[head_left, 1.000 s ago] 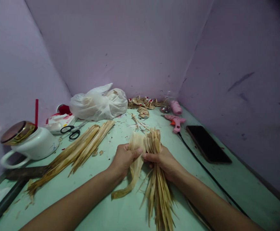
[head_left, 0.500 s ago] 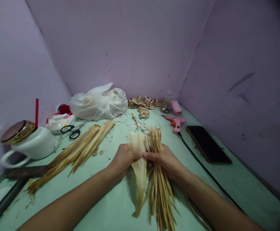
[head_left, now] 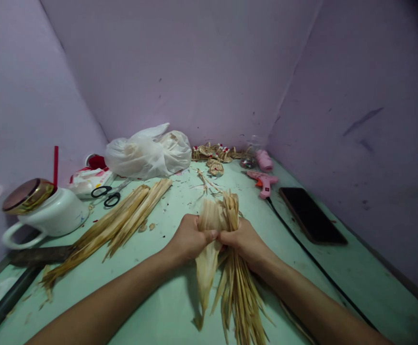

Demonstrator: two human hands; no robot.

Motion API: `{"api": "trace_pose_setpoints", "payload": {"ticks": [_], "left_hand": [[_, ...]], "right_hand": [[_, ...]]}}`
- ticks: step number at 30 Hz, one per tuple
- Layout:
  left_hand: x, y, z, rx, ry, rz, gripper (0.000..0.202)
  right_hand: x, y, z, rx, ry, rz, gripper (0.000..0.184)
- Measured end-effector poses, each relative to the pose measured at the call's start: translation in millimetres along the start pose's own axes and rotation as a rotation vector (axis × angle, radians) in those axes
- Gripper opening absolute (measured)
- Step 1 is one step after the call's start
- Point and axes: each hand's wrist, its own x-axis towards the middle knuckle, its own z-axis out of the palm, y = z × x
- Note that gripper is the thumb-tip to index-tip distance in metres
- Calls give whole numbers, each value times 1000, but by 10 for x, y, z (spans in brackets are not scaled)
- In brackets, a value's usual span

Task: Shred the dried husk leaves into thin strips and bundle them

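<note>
A pale green tabletop sits between three lilac walls, flecked with small dark marks; the wall to the right of the bundle of strips bears a long dark smear. That bundle is upright over the tabletop, its narrow ends fanning out below the right hand, which is closed around its upper part. Just left of the bundle, the left hand pinches a broad pale leaf between thumb and curled fingers, the two thumbs close together. Left of the bundle, dried husks lie flat among brown flakes; farther left stands a white pot. Beyond the bundle, woven pieces line the back wall, with a plastic bag beside them. Right of the bundle lie a pink glue gun and a dark phone.
</note>
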Motion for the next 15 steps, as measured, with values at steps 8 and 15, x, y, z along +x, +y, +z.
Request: {"api": "trace_pose_setpoints", "payload": {"ticks": [8,15], "left_hand": [[44,-26,-40,-204,-12,-37,25],[172,-82,-157,-166,101,-54,19]], "right_hand": [[23,-81,-97,83,30,30,9],[58,-232,-249,268,59,34,16]]}}
